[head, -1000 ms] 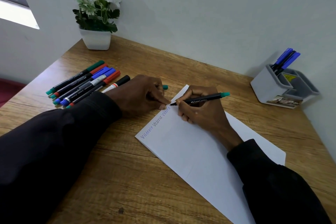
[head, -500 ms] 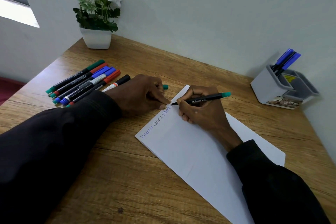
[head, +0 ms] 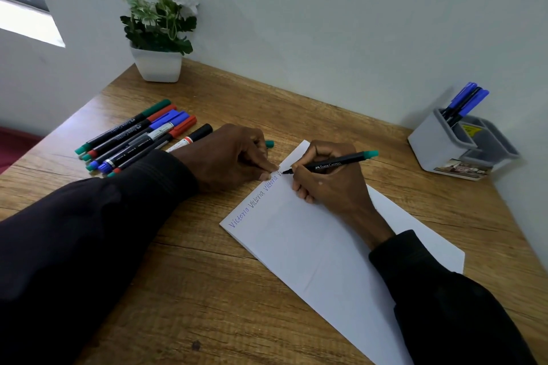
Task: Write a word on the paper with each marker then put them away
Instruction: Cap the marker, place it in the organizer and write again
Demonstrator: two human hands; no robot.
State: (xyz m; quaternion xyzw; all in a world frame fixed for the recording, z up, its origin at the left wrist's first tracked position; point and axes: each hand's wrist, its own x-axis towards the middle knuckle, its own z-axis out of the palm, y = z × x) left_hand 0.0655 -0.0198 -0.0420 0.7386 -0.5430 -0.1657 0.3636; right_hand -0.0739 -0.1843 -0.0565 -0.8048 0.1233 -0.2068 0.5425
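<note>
The marker [head: 329,163] tip sits a touch further along, our right hand [head: 332,184] pinching its light, slick barrel near the nib on the paper [head: 311,246], left hand [head: 234,157] curled, pinning the edge, cap [head: 269,144] behind, whether held we cannot tell.

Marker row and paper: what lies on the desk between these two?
The left hand, fingertips on the paper edge; a green tip shows beyond it. Head view.

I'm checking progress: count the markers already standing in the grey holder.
3, bunched in the grey holder's tall compartment: a blue-capped marker, a dark marker beside it, a second blue-capped marker. Shorter ones could hide inside.
</note>
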